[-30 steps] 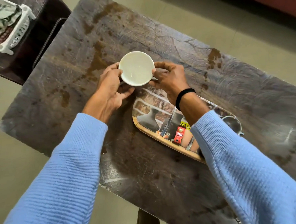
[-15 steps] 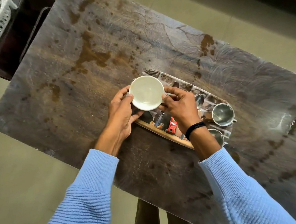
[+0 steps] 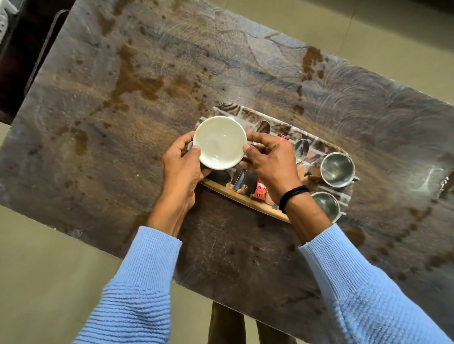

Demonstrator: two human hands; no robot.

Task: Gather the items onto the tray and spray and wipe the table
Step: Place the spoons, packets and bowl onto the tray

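Left hand (image 3: 179, 169) and right hand (image 3: 271, 161) both grasping white bowl (image 3: 219, 142) rim — bowl over left end of tray (image 3: 248, 201); table (image 3: 112, 112) stained.

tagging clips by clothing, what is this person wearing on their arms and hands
Both arms wear light blue ribbed knit sleeves ending above the wrists. The left hand is bare. The right hand is bare too, with a black band around its wrist. No gloves or rings show.

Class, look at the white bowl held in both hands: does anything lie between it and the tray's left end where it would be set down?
Nothing visible does. The white bowl already hangs over the tray's left end; the spoons and steel cups lie further right.
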